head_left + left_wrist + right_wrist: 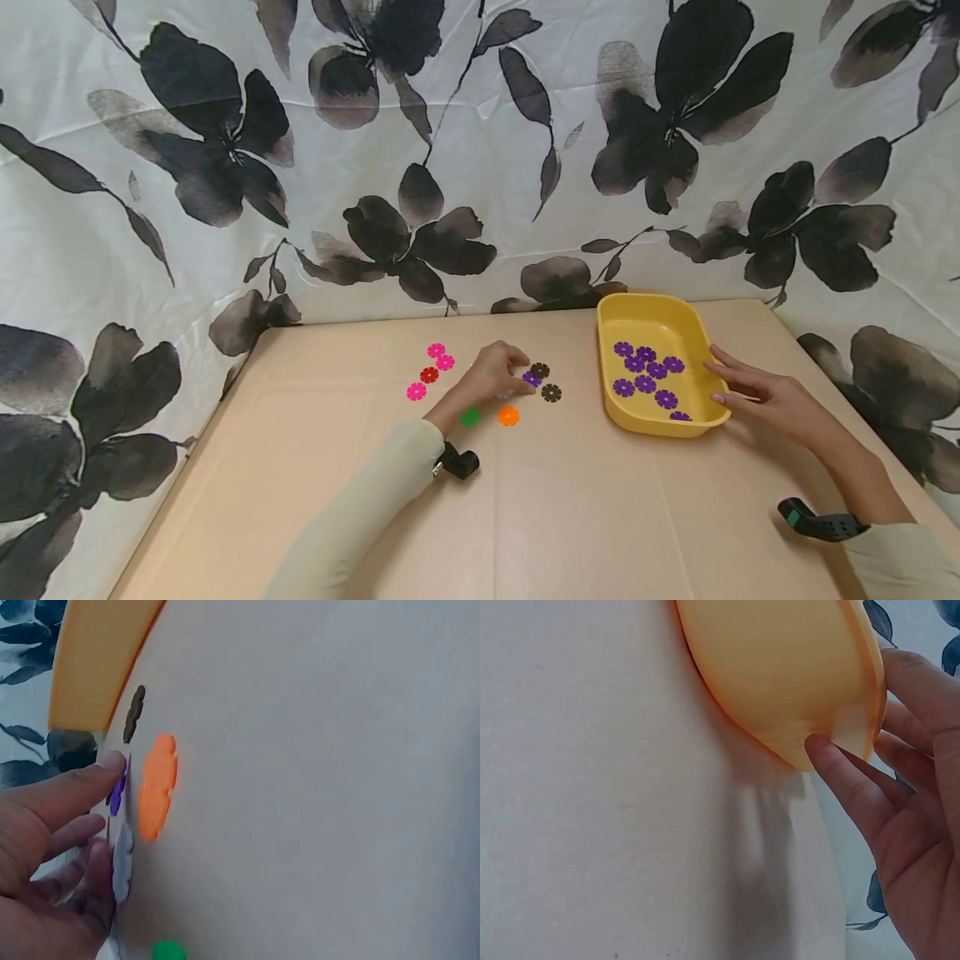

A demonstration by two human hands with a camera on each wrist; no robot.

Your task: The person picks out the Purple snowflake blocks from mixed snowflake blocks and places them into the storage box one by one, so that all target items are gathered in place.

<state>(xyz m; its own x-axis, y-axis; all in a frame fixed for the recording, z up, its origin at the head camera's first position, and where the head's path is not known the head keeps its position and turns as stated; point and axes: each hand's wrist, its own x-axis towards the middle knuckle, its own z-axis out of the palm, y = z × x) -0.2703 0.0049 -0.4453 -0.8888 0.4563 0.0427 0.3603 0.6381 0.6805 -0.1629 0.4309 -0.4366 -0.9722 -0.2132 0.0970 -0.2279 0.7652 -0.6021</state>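
Observation:
My left hand (pixel 491 372) reaches low over the table, thumb and fingers apart around a purple flower-shaped disc (pixel 532 379). In the left wrist view a fingertip overlaps that purple disc, and a pale grey disc (pixel 122 862) lies beside the lower fingers. Two dark brown discs (pixel 551 392) sit just beyond the fingertips. My right hand (pixel 776 400) rests against the right side of a yellow tray (pixel 667 427), its fingers extended at the rim. In the right wrist view one fingertip touches the tray's outer wall. Several purple discs (pixel 645 384) lie inside the tray.
Left of the left hand lie several pink discs (pixel 416 392) and a red one (pixel 429 375). A green disc (pixel 470 417) and an orange disc (pixel 509 416) are on its near side. Black-flowered fabric (pixel 525 275) hangs behind the light wooden table (pixel 570 500).

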